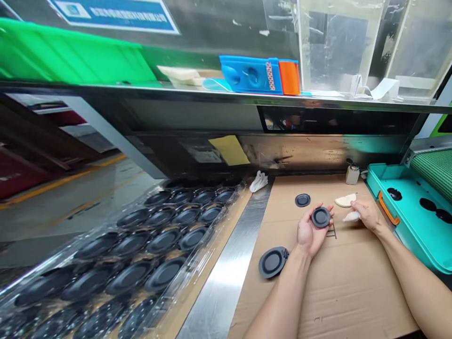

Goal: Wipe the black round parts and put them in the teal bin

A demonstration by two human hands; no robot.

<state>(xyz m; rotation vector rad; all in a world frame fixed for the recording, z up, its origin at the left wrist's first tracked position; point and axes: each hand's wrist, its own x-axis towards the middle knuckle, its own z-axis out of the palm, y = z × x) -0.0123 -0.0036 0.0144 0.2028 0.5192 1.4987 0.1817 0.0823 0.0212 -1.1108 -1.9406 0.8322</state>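
My left hand (310, 233), palm up, holds a round black part (321, 217) between fingers and thumb. My right hand (367, 214) is closed on a small white cloth (352, 216), just right of the left hand. Beside its fingertips a flat cream pad (345, 200) lies on the cardboard sheet (339, 287). One more small black part (302, 200) rests behind my left hand. A larger black part (273, 262) with a hinge-like tab lies left of my left forearm.
A clear tray (212, 230) with rows of black parts stands at left. At right is a teal bin (416, 230) holding black discs. A small white bottle (352, 174) stands at the back. Above runs a shelf (176, 93) with a blue-orange box (259, 75). A crumpled white cloth (259, 181) lies at the tray's corner.
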